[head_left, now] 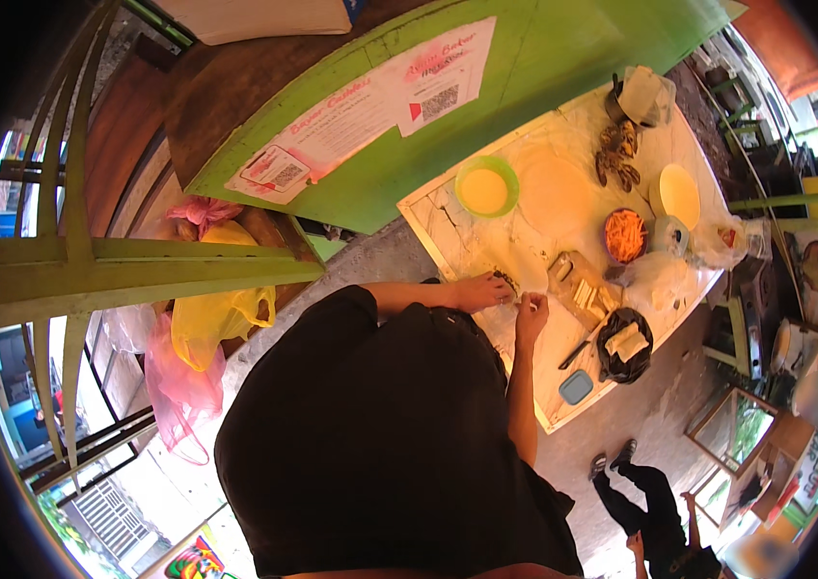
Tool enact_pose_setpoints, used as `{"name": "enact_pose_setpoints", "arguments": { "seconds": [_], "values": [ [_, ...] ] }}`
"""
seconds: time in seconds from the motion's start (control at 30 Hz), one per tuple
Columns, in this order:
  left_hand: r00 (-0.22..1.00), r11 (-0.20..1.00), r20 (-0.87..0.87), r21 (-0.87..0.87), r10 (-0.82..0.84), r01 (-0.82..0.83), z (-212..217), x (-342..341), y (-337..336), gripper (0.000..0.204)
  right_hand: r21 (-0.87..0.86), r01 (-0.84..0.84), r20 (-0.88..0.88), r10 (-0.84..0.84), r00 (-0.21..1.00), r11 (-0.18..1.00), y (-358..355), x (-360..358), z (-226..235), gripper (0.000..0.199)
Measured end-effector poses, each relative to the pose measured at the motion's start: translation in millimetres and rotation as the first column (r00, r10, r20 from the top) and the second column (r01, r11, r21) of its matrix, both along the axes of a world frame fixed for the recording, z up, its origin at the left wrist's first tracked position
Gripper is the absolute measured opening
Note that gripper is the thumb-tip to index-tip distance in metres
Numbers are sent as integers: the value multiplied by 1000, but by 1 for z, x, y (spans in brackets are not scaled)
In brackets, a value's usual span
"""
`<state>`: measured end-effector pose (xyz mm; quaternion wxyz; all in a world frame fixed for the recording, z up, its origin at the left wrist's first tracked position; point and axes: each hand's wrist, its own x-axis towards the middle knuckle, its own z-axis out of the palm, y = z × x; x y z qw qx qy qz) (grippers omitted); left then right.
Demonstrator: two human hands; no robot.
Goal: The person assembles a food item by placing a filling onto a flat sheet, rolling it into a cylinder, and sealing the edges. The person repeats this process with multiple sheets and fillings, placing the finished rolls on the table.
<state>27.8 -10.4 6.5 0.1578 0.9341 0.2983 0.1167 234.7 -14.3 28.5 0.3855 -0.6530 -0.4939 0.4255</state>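
Over the near edge of the pale marbled table [457,246], my left hand [481,291] has its fingers bent down beside a small dark patch [505,280]. What those fingers hold is too small to make out. A thin pale sheet [531,274] lies just past both hands. My right hand [532,315] is closed in a pinch at the sheet's near edge. To the right, pale cut sticks [585,292] lie on a brown board [568,267]. A larger pale round sheet [558,198] is spread farther back.
A green bowl [513,181] holds yellow liquid; orange strips [625,235] fill another bowl. A knife [575,354], a black bag [612,362] with pale blocks and a blue-grey box [576,387] sit at right. Plastic bags [199,328] hang left. Another person [655,497] is lower right.
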Motion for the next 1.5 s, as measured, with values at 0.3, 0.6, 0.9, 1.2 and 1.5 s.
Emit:
{"name": "enact_pose_setpoints", "arguments": {
  "seconds": [0.3,0.6,0.9,1.2,1.5],
  "values": [
    [999,999,-12,-26,35,-35,3,6,2,31,-201,8,-260,-61,964,979,6,-2,-9,20],
    [975,989,192,-118,109,-87,2,6,9,30,-205,5,-322,-73,944,979,10,-6,-18,17],
    [930,972,311,-186,194,-141,12,3,8,22,-175,-63,-300,8,954,983,7,-2,-35,20],
    [946,968,267,-215,184,-128,15,1,7,19,-191,-159,-269,104,958,969,7,4,-32,25],
    [947,955,242,-255,213,-150,5,4,6,17,70,-434,398,374,838,898,-11,-6,9,35]
  ]
}}
